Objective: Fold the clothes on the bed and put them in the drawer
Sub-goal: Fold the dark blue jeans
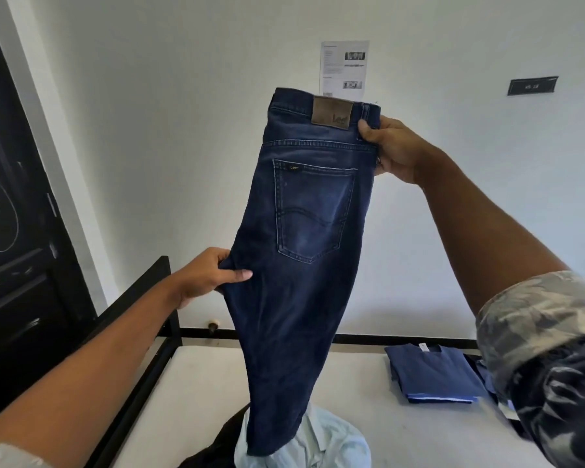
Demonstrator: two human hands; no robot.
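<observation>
- I am watching the jeans [304,265] hanging in the air above the bed [217,376], doubled lengthwise, with the seat facing me.
- The right hand [395,146] is gripping the waistband at its right corner. Its thumb is pressing on the front, and its fingers are disappearing behind the denim, so I cannot see them.
- The left hand [210,275] is pinching the left edge below the pocket, with the thumb lying across the front and the fingers curling round the fold.
- The legs are dangling down over a pale shirt [318,440]. I cannot tell whether they are touching it.
- The pale shirt is lying crumpled, and the bottom edge of the view is cutting it off.
- A dark garment [217,447] is peeking out just left of the shirt. It is mostly cut off, and I am not making out what kind it is.
- A folded blue stack [436,373] is sitting on the bed's far right. My right sleeve [537,332] is covering its right side, and the layers are too close in colour for me to count.
- More cloth is showing beside the stack at the sleeve, but it is too hidden to name.
- The print on the wall paper [344,69] and on the black plaque [532,85] is blurring beyond reading.
- I am counting two hands, one pair of jeans showing one back pocket and one leather patch, one pale shirt, one dark garment, one blue stack, one paper and one plaque.
- A black door [14,231] is standing at the left, cut off by the view's edge.
</observation>
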